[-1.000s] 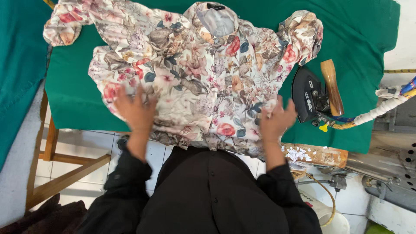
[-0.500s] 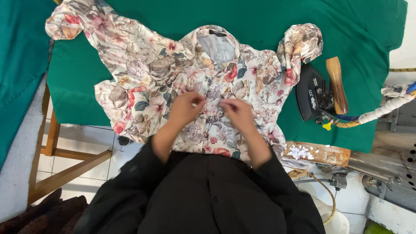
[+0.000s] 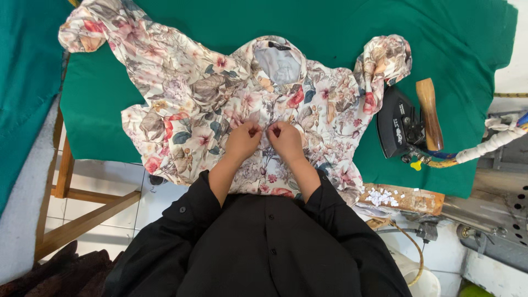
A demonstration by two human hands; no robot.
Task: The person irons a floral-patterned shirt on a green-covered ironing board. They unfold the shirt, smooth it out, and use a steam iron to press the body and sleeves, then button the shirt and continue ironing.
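Floral blouse (image 3: 220, 110) lies flat, front up, on the green padded table (image 3: 451, 55). Left hand (image 3: 243, 141) & right hand (image 3: 285, 139) meet at the centre placket, fingertips pinched shut on the fabric edges, prob. doing up a button. Next calls for fine thumb work, w/ the cloth kept flat. Iron (image 3: 404, 124) rests at right, untouched.

Colours on the pressing table

Blouse (image 3: 220, 110): cream ground, printed with pink, red and grey-brown flowers and dark teal leaves; pale grey inside the collar. Table cover (image 3: 451, 44): plain deep green. Iron (image 3: 397, 122): black body, light brown wooden handle (image 3: 429, 113), yellow fitting at the hose. Hose (image 3: 489, 146): wrapped in white. Sleeves (image 3: 176, 220) on the person: plain black. Wooden frame (image 3: 66, 170) below: warm brown. Floor tiles (image 3: 110, 187): white.
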